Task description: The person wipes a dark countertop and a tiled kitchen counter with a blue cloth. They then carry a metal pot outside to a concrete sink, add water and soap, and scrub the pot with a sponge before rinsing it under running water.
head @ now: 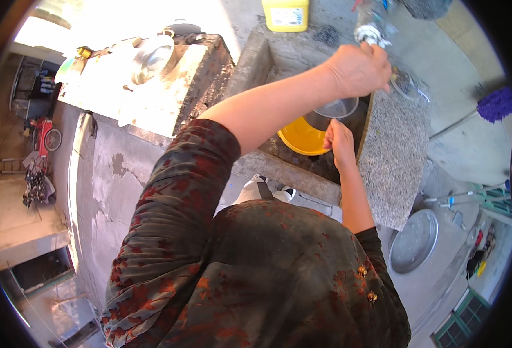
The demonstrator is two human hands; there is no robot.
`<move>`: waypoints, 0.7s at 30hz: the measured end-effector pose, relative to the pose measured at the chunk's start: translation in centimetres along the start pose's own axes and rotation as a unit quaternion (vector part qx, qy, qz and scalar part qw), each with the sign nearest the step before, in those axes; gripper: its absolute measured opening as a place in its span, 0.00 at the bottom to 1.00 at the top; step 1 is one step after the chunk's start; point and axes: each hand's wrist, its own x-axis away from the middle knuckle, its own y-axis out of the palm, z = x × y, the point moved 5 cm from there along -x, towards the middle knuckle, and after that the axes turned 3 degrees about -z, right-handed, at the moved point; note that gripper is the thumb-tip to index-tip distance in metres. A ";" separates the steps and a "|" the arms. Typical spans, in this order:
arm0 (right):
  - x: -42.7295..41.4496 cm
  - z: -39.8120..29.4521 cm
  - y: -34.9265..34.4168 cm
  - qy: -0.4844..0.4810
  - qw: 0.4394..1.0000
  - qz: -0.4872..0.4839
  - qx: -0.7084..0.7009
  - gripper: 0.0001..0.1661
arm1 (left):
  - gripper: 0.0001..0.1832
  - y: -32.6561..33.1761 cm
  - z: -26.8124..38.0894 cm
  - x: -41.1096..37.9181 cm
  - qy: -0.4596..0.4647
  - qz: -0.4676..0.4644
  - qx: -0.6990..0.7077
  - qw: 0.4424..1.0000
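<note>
My left hand point(360, 71) reaches across to the far side of a concrete sink point(288, 169), its fingers curled against the lower end of a pipe or tap with white wrapping point(369, 35); its grip is hidden. Lower down, my right hand point(341, 139) pinches the near rim of a clear plastic container point(338, 108) over the sink. Below that container, a yellow basin point(304, 137) rests in the sink, partly covered by my left forearm. A clear bowl point(406, 82) with small dark things inside stands on the speckled stone slab point(391, 148), just right of my left hand.
A yellow jug point(285, 15) and a dark scouring pad point(325, 35) lie behind the sink. Left is a sunlit ledge point(151, 100) with a metal pan point(153, 58). On the right are a purple mop head point(496, 104) and a large metal basin point(413, 241) on the floor.
</note>
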 end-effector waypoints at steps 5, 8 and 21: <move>1.0 1.1 -0.9 0.055 0.998 0.022 0.011 0.23 | 0.16 0.3 0.5 -0.5 -0.027 -0.076 0.066 0.995; 1.3 1.6 -1.1 0.061 0.998 0.024 -0.005 0.22 | 0.17 -0.7 0.7 -0.9 -0.022 -0.101 0.089 0.991; 2.4 2.1 -1.0 0.064 0.997 0.034 -0.017 0.22 | 0.10 -0.5 1.1 -0.4 -0.165 -0.060 0.129 0.976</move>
